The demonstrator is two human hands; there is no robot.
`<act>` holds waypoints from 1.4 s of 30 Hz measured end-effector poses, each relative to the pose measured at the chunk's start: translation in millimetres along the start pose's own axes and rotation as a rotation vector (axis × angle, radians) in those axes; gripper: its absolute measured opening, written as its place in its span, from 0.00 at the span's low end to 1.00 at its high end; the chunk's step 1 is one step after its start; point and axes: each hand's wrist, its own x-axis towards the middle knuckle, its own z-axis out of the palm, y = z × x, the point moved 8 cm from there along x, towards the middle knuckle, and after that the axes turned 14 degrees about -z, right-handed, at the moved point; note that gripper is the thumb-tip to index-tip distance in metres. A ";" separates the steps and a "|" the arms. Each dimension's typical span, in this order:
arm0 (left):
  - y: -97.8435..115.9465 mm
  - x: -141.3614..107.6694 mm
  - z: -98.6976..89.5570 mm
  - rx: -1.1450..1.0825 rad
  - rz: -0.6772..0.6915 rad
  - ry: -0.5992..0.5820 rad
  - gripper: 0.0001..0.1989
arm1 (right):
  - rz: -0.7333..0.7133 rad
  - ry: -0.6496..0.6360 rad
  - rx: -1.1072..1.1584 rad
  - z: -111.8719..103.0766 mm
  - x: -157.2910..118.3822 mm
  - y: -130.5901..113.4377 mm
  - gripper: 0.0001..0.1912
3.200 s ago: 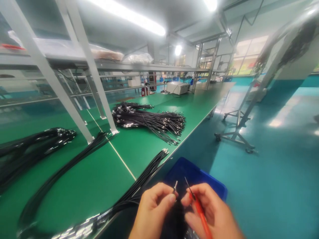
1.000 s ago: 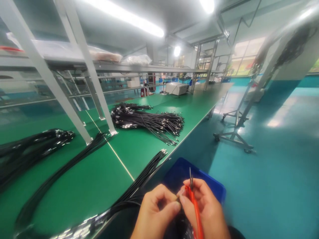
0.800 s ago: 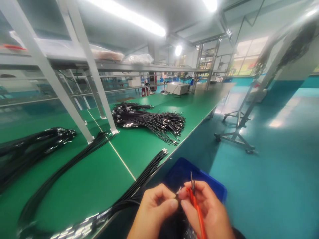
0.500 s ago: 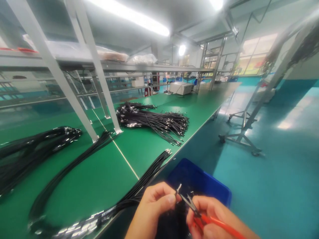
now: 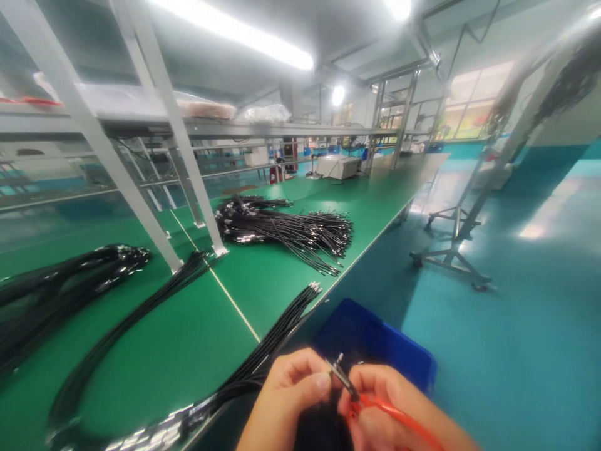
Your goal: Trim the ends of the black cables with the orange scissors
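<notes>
Between thumb and forefinger, my left hand pinches the end of a black cable whose pale tip sticks up. My right hand is closed round a pair of red-handled cutters. Their jaws meet the cable end close to my left fingertips. Beside my left hand a bundle of black cables with light-coloured tips lies along the table edge. Below both hands sits a blue bin, partly covered by them.
On the green table lie a large pile of black cables and another coil at the left. White shelf posts rise from the table. A wheeled metal stand is on the floor at the right.
The cutters have moved left, from beside the cable end onto it, and their jaws have come closer together. My left hand keeps its pinch in nearly the same spot.
</notes>
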 end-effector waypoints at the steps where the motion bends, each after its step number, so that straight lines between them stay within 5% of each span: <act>1: 0.0 -0.2 -0.6 0.003 0.003 0.006 0.11 | 0.031 -0.047 -0.012 1.7 3.2 5.6 0.24; 7: -2.3 -0.7 -2.4 -0.033 -0.012 0.022 0.10 | -0.101 0.014 -0.065 -4.5 10.4 7.4 0.25; 13: -7.8 5.6 -4.2 -0.030 0.016 0.024 0.12 | -0.255 0.389 -0.097 -21.3 6.7 -7.5 0.25; 16: -8.2 6.1 -4.8 0.039 0.053 0.053 0.13 | -0.298 0.468 -0.097 -26.9 7.1 -8.3 0.23; 19: 4.1 -2.2 -5.4 0.246 0.215 0.216 0.10 | -0.332 0.492 -0.092 -35.5 4.6 -9.5 0.23; 23: 28.9 -27.0 7.2 0.572 0.590 0.454 0.06 | -0.415 0.588 -0.054 -48.0 -7.0 -19.9 0.22; 27: 30.6 -29.0 23.1 0.775 0.743 0.438 0.05 | -0.483 0.708 0.001 -49.6 -19.7 -35.5 0.25; 30: 12.8 -4.7 31.2 1.005 0.593 0.396 0.07 | -0.505 0.780 0.049 -52.9 -25.6 -43.2 0.26; 33: -23.4 25.1 27.5 1.399 0.220 0.414 0.14 | -0.416 0.836 0.080 -65.3 -26.2 -36.4 0.26; 37: -55.0 29.1 14.6 1.609 -0.074 0.356 0.26 | -0.371 0.871 0.099 -79.4 -24.7 -23.3 0.27; 40: -49.2 19.2 7.9 1.584 -0.085 0.270 0.17 | -0.389 0.877 0.086 -78.9 -25.4 -19.3 0.23; 42: -25.6 15.2 -9.2 1.547 -0.059 0.395 0.09 | -0.396 0.877 0.096 -76.6 -25.4 -18.1 0.21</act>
